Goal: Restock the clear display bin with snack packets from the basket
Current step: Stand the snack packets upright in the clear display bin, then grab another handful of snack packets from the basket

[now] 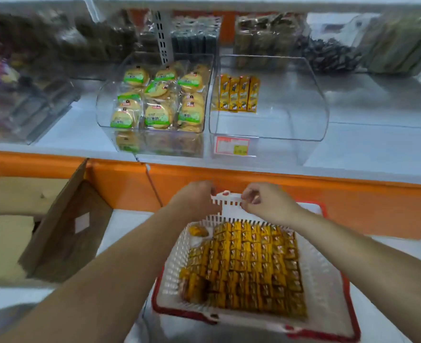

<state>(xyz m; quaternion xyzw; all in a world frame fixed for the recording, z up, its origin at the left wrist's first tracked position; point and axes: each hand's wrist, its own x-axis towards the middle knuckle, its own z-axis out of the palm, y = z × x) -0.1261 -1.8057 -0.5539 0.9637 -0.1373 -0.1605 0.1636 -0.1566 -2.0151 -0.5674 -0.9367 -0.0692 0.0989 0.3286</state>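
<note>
Left hand (195, 197) and right hand (266, 202) pinch the far handle (225, 199) of the basket (174, 264), full of snack packets (249, 263), below the near-empty clear bin (278, 137); a level lift should keep the rows intact.

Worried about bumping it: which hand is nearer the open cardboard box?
Left. The left hand grips the basket handle just right of the cardboard box; the right hand grips the handle's far end.

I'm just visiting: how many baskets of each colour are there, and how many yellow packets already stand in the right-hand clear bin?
white basket: 1
red basket: 1
yellow packets in the clear bin: 4
Total: 6
</note>
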